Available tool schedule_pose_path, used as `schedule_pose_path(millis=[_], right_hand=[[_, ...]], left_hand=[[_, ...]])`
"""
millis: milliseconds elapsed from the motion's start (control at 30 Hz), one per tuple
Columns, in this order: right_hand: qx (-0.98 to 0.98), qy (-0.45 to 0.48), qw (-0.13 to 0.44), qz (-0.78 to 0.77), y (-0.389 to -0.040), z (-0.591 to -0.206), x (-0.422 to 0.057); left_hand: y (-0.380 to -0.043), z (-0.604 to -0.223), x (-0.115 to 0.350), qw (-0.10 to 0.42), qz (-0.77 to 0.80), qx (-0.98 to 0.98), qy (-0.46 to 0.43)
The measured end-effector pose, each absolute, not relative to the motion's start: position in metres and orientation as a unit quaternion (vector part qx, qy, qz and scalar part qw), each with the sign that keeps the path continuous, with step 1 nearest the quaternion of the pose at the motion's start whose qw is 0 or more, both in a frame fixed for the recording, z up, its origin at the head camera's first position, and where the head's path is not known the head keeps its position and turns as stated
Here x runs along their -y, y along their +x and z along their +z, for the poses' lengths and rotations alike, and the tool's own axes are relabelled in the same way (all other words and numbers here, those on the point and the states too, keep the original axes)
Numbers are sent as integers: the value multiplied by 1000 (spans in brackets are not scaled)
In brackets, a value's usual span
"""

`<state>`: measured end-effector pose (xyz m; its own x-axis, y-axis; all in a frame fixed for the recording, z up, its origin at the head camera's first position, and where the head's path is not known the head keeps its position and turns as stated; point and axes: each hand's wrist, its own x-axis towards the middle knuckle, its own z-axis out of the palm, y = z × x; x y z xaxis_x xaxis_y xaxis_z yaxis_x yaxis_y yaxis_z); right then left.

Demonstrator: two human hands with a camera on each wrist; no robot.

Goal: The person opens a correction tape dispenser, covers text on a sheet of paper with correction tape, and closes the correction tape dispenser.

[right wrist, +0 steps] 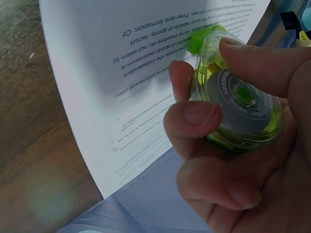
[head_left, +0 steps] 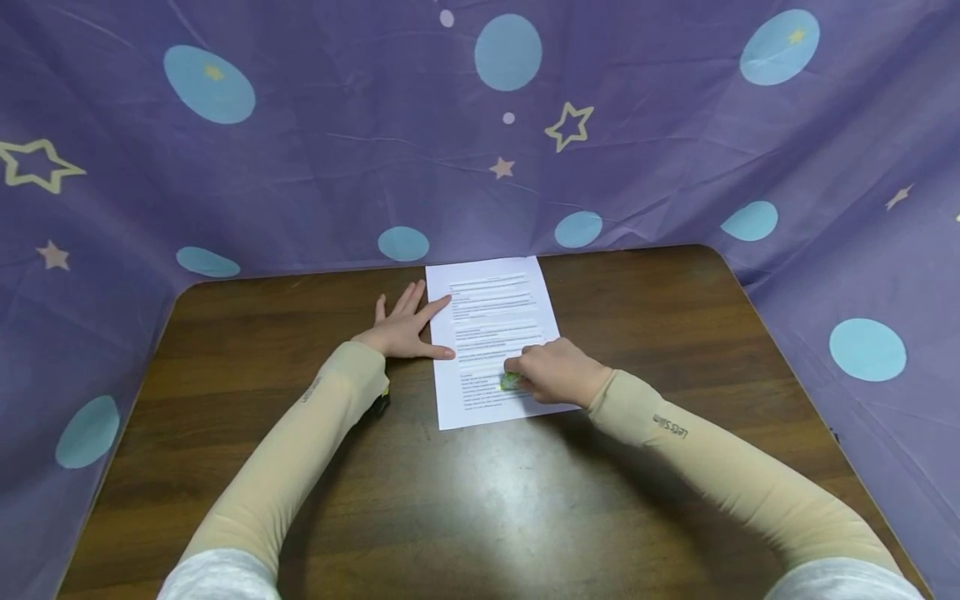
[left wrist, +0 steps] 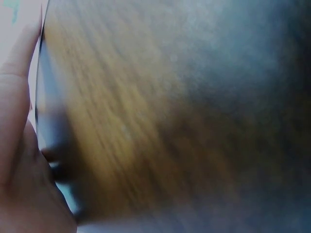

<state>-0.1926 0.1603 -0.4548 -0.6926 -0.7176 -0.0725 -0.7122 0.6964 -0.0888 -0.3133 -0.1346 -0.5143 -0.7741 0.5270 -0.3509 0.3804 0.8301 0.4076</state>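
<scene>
A printed sheet of paper [head_left: 487,417] lies on the wooden table, with white bands between some of its text lines. My right hand [head_left: 558,371] holds a green, see-through correction tape [right wrist: 243,104] between thumb and curled fingers. In the right wrist view its green tip meets the printed text. My left hand [head_left: 405,329] is spread out at the sheet's left edge, thumb and index finger resting on the paper. The left wrist view shows only part of that hand, blurred, at its left side.
The brown wooden table [head_left: 480,508] runs back to a purple curtain [head_left: 315,167] with stars and blue ovals, which also hangs at both sides. A small black and yellow item [head_left: 381,402] shows at the left wrist.
</scene>
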Motion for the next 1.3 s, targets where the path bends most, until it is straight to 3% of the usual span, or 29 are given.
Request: schedule_pose_path(millis=[467,1300], right_hand=[[-929,-361,80,-27,-191,-454,-180],[-945,-318,72,-34,-185,-451,-222]], left_hand=[[-306,-505,134,231,165,-926,250],[-314,-515,134,223,163,-929,245]])
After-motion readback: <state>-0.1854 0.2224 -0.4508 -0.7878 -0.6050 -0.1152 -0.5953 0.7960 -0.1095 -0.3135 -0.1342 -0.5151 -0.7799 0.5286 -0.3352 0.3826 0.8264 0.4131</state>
